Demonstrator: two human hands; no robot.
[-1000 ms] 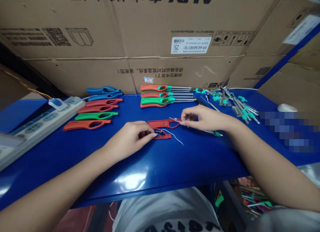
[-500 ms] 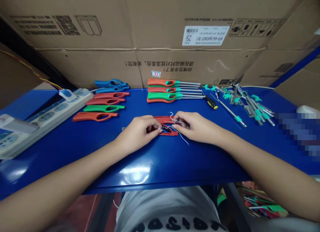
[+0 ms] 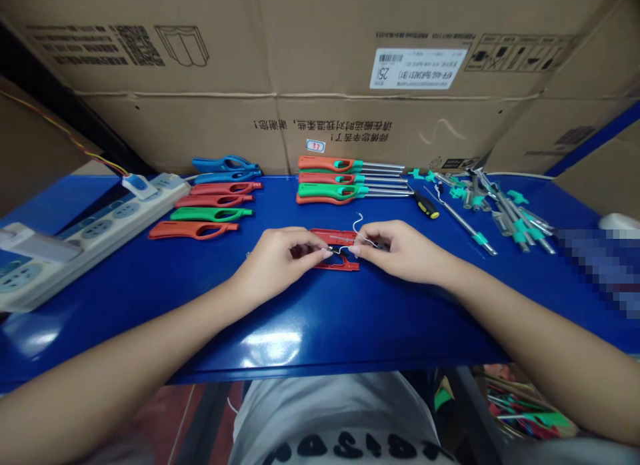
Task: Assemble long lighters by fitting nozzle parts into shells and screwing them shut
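Power strip (image 3: pixel 111 220), printed cardboard (image 3: pixel 320 58).

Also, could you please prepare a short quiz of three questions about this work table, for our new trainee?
1. What do the fingertips of the right hand pinch? A) a power plug, B) a white wire, C) a blue handle
2. True or false: the screwdriver lies on the table.
3. How many green handles lie beside the power strip?
Key: 1 B; 2 true; 3 one.
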